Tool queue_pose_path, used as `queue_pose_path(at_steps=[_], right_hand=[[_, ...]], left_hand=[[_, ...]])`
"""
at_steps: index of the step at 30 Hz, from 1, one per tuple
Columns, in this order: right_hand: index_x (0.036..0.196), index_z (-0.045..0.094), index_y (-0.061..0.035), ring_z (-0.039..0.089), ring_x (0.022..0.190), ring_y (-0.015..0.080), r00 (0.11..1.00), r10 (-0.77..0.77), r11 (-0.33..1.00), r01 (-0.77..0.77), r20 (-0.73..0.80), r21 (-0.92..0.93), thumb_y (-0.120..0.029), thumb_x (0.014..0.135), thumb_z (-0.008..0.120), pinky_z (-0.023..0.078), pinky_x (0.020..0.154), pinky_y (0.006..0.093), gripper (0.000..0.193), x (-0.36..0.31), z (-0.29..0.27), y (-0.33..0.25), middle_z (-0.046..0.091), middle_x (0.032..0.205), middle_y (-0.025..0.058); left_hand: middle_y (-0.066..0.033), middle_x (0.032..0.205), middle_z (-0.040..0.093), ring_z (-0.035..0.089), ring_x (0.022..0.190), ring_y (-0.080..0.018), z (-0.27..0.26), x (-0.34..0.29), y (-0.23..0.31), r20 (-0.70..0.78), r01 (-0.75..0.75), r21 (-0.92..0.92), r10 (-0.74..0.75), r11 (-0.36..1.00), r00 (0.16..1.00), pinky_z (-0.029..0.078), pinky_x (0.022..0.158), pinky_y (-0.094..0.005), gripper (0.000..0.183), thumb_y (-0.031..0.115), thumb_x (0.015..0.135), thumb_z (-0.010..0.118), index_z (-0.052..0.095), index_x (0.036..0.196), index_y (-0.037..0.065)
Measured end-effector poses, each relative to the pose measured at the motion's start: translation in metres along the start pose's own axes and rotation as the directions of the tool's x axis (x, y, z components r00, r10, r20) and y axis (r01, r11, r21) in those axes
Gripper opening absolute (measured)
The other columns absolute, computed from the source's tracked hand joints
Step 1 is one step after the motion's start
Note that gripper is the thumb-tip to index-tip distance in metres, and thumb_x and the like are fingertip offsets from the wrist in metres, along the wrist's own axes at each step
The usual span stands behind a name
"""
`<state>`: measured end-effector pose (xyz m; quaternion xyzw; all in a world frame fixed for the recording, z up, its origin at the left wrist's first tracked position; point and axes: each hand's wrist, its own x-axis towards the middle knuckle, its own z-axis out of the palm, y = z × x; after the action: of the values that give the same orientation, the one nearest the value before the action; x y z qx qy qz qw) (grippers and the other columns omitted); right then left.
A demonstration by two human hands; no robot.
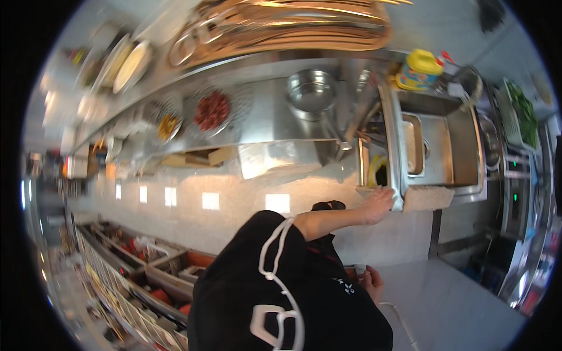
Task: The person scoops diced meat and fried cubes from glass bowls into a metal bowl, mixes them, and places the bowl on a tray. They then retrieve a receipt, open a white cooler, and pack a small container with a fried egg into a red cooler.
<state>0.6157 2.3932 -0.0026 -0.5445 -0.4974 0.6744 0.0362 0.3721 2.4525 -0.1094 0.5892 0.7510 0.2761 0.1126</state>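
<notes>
My left hand reaches out to the right, at the near left corner of a steel sink. Its fingers look stretched out and somewhat blurred. Just beside them lies a small pale blue-green cloth, and whether they touch it is hard to see. A beige towel hangs over the sink's front edge, to the right of that cloth. My right hand is low beside my dark clothing, partly hidden by it. Its fingers are loosely bent and apart, with nothing visible in them.
A steel pot stands on the steel counter, left of the sink. Further left are a plate of red meat pieces and a smaller yellow dish. A yellow jug stands behind the sink. Leafy greens fill a basket at right.
</notes>
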Motion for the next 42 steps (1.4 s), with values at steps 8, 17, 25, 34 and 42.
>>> queue_pose_path(at_steps=[8, 17, 25, 34, 42], right_hand=[[0.086, 0.063, 0.0036, 0.054, 0.046, 0.0133, 0.967, 0.005, 0.955, 0.070, 0.253, -0.289, -0.016, 0.088, 0.056, 0.046, 0.045, 0.0246, 0.021, 0.053, 0.020, 0.030, 0.062, 0.066, 0.0093], [0.085, 0.064, 0.0041, 0.058, 0.051, 0.0171, 0.960, 0.121, 0.861, 0.025, 0.253, -0.507, -0.014, 0.083, 0.060, 0.047, 0.047, 0.0295, 0.019, 0.064, 0.035, 0.117, 0.063, 0.066, 0.0123], [0.065, 0.061, 0.0003, 0.057, 0.043, 0.0183, 0.938, 0.097, 0.578, 0.219, 0.333, -0.786, -0.013, 0.077, 0.062, 0.046, 0.042, 0.0320, 0.018, 0.111, 0.176, 0.097, 0.060, 0.056, 0.0097], [0.074, 0.067, 0.0012, 0.057, 0.047, 0.0127, 0.750, -0.394, 0.551, 0.656, 0.532, -0.516, -0.016, 0.080, 0.065, 0.046, 0.046, 0.0278, 0.018, 0.116, 0.456, -0.046, 0.062, 0.059, 0.0074], [0.085, 0.069, -0.0047, 0.066, 0.069, 0.0233, 0.752, -0.454, 0.431, 0.655, 0.478, -0.620, -0.021, 0.077, 0.066, 0.051, 0.064, 0.0328, 0.018, 0.165, 0.608, -0.115, 0.068, 0.075, 0.0097]], left_hand=[[-0.0169, 0.102, 0.063, 0.058, 0.103, -0.0294, -0.043, -0.358, -0.164, 0.332, 0.820, 0.259, -0.844, 0.511, 0.421, 0.047, 0.085, -0.0435, 0.028, 0.022, 0.081, 0.055, 0.064, 0.099, 0.004], [-0.0219, 0.102, 0.062, 0.061, 0.095, -0.0350, -0.081, -0.643, -0.153, 0.256, 0.641, -0.543, -0.834, -0.543, -0.489, 0.051, 0.079, -0.0387, 0.016, 0.011, 0.074, 0.060, 0.065, 0.089, 0.008], [-0.0124, 0.089, 0.062, 0.060, 0.079, -0.0262, -0.093, -0.671, -0.183, 0.018, 0.791, -0.607, -0.994, 0.073, 0.106, 0.047, 0.066, -0.0370, 0.024, 0.020, 0.078, 0.059, 0.061, 0.094, 0.003], [-0.0095, 0.086, 0.060, 0.060, 0.067, -0.0202, -0.199, -0.772, -0.231, 0.345, 0.165, -0.871, -0.815, -0.463, -0.465, 0.047, 0.055, -0.0320, 0.028, 0.019, 0.083, 0.050, 0.056, 0.107, 0.005], [-0.0109, 0.079, 0.058, 0.058, 0.062, -0.0226, -0.187, -0.789, -0.215, 0.455, -0.063, -0.865, -0.726, -0.497, -0.515, 0.047, 0.053, -0.0320, 0.019, 0.019, 0.086, 0.052, 0.053, 0.086, 0.000]])
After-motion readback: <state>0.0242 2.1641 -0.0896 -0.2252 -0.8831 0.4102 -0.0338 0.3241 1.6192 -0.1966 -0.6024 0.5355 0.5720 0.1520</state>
